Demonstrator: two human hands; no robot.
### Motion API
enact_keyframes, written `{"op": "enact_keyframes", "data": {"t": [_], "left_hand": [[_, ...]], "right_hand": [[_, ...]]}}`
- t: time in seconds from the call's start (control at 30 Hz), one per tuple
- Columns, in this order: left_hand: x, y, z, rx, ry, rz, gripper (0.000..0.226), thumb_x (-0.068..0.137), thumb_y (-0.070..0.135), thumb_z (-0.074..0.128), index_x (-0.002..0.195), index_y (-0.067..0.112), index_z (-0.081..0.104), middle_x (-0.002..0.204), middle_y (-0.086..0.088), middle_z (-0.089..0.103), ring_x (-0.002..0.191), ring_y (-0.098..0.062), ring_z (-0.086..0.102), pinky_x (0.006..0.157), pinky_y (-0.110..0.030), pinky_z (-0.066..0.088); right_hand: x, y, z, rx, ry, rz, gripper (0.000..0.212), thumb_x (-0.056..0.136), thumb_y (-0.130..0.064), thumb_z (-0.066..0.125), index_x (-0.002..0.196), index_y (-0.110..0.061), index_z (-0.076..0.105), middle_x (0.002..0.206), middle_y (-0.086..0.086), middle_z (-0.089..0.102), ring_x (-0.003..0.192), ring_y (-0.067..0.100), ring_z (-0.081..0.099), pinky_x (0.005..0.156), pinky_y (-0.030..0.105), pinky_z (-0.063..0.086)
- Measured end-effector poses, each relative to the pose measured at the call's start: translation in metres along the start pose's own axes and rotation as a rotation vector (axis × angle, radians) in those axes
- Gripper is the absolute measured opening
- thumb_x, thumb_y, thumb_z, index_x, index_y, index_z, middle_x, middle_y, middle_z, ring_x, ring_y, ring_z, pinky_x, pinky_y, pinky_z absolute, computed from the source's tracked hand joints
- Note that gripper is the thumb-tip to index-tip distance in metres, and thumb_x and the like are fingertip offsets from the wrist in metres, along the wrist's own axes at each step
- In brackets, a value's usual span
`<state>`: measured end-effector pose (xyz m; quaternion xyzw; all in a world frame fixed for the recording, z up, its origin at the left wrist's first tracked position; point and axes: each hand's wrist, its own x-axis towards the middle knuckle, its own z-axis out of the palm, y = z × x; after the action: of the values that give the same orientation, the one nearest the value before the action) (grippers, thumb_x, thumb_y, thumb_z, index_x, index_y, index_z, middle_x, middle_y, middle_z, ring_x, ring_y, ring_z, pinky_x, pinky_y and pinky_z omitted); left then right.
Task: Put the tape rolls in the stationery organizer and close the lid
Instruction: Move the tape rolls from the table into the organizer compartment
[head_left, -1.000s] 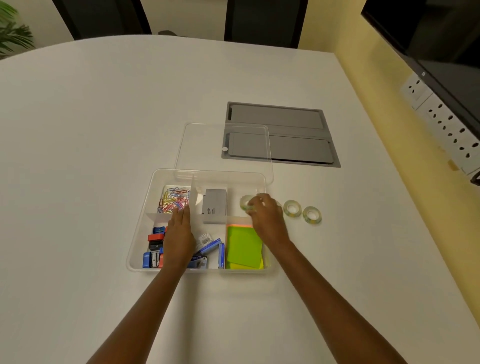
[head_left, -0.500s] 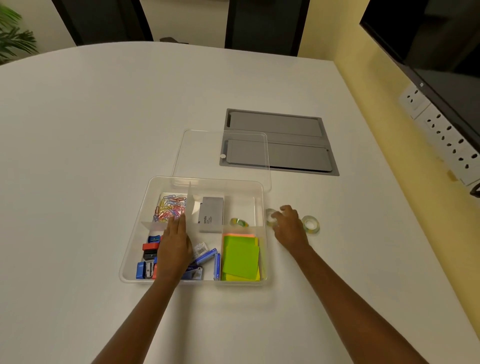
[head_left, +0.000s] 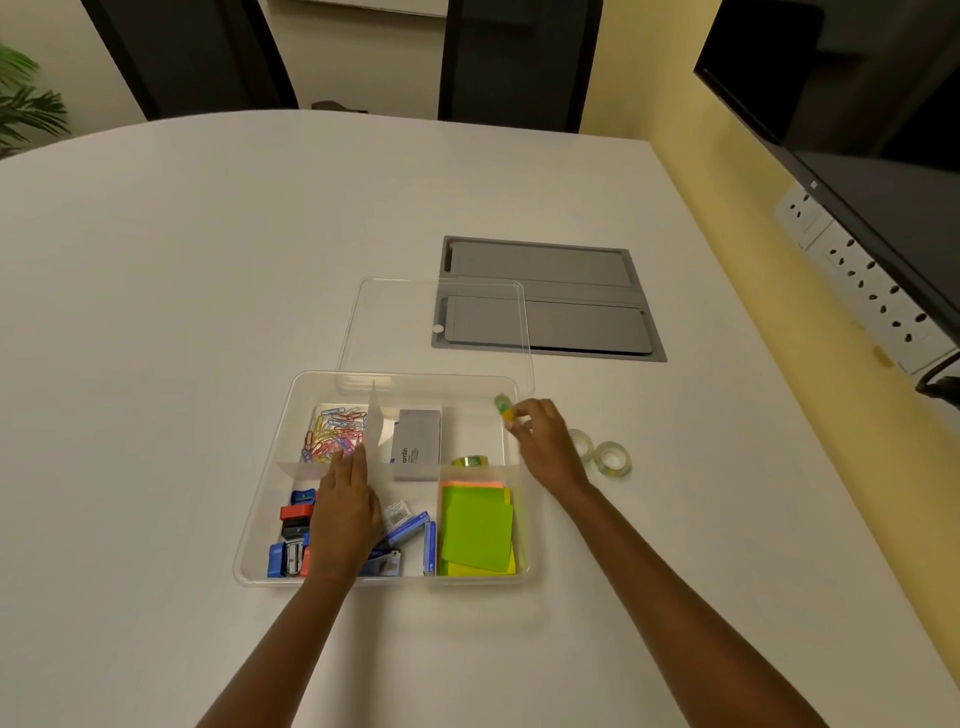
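Clear tape rolls (head_left: 602, 453): four total.

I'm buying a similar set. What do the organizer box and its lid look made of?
The organizer looks like clear, slightly frosted plastic: the contents show through its walls. The lid seems the same, glossier; the table and grey panel show through it.

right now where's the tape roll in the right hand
In the head view, the tape roll is pinched in the right hand, over the organizer's right rim.
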<state>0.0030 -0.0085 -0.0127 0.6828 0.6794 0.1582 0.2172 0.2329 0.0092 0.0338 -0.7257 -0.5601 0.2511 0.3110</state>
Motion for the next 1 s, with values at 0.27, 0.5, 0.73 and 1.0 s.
{"op": "enact_keyframes", "data": {"t": [0.27, 0.5, 0.73, 1.0], "left_hand": [[0.000, -0.001, 0.002, 0.103, -0.003, 0.074, 0.056, 0.093, 0.014, 0.041, 0.141, 0.004, 0.016, 0.153, -0.018, 0.020, 0.143, -0.033, 0.016, 0.117, -0.048, 0.013], [-0.001, -0.002, 0.003, 0.133, -0.021, 0.144, 0.053, 0.096, 0.017, 0.033, 0.142, 0.006, 0.011, 0.156, -0.014, 0.011, 0.145, -0.027, 0.010, 0.119, -0.041, 0.007], [-0.001, -0.003, 0.003, 0.100, -0.024, 0.138, 0.053, 0.095, 0.017, 0.037, 0.142, 0.006, 0.014, 0.155, -0.015, 0.013, 0.144, -0.029, 0.012, 0.118, -0.042, 0.008], [0.000, -0.001, 0.003, 0.114, -0.011, 0.148, 0.051, 0.093, 0.013, 0.039, 0.141, 0.005, 0.020, 0.154, -0.015, 0.016, 0.143, -0.030, 0.015, 0.118, -0.043, 0.011]], "right_hand": [[-0.002, 0.001, 0.006, -0.119, -0.002, -0.095, 0.021, 0.093, -0.002, 0.049, 0.111, 0.000, 0.060, 0.118, 0.020, 0.058, 0.111, 0.033, 0.054, 0.092, 0.043, 0.046], [-0.011, 0.063, -0.015, -0.693, -0.069, 0.094, 0.035, 0.096, -0.016, 0.046, 0.129, -0.007, 0.044, 0.131, 0.010, 0.050, 0.121, 0.027, 0.045, 0.094, 0.039, 0.045], [-0.020, 0.075, -0.010, -0.709, -0.039, 0.098, 0.028, 0.091, -0.006, 0.048, 0.118, -0.004, 0.055, 0.127, 0.010, 0.050, 0.116, 0.025, 0.048, 0.088, 0.034, 0.049], [0.003, 0.001, 0.002, 0.010, 0.110, 0.087, 0.017, 0.092, -0.008, 0.055, 0.106, 0.001, 0.060, 0.123, 0.018, 0.049, 0.110, 0.034, 0.056, 0.091, 0.037, 0.046]]}}
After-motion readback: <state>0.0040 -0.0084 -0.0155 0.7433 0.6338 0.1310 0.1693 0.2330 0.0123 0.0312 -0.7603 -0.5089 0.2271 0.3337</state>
